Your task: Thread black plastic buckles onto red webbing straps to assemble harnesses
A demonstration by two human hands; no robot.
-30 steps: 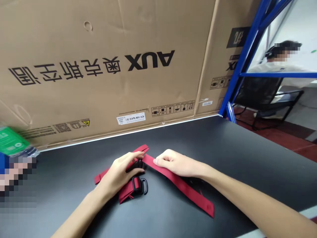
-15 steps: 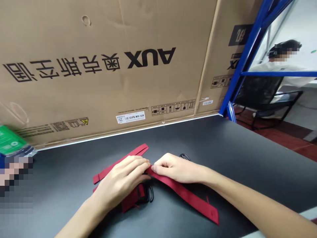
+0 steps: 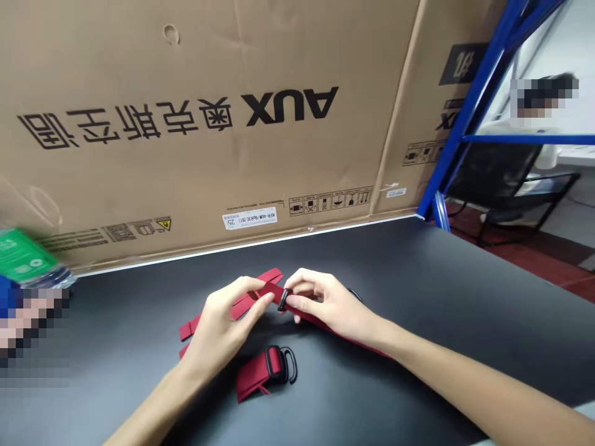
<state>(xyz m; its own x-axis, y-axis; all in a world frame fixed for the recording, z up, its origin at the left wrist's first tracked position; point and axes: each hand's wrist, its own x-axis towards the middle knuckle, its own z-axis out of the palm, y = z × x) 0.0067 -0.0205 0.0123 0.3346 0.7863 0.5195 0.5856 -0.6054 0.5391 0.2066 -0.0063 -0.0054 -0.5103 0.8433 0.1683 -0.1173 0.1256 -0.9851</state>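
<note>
Between my hands is a red strap (image 3: pixel 273 290) that passes through a black buckle (image 3: pixel 283 300). My left hand (image 3: pixel 232 313) pinches the strap's end on the buckle's left side. The fingers of my right hand (image 3: pixel 325 300) close on the buckle and the strap beside it; the strap runs on under my right forearm. Behind my left hand, another red strap (image 3: pixel 189 329) lies flat and is partly covered. Nearer me, a folded red strap (image 3: pixel 253 373) with a black buckle and hook (image 3: pixel 289 365) rests on the dark table (image 3: pixel 353 396).
A large cardboard box (image 3: pixel 195 167) stands along the table's back edge. A bottle with a green label (image 3: pixel 25 257) is at the far left. The blue metal frame (image 3: pixel 460 130) rises at the right, and beyond it a person (image 3: pixel 542 96) is near a black chair (image 3: pixel 495 170).
My hands have lifted the strap slightly, and its black buckle now shows between them. My left fingers have moved apart from the right ones, uncovering the folded strap with its hook.
</note>
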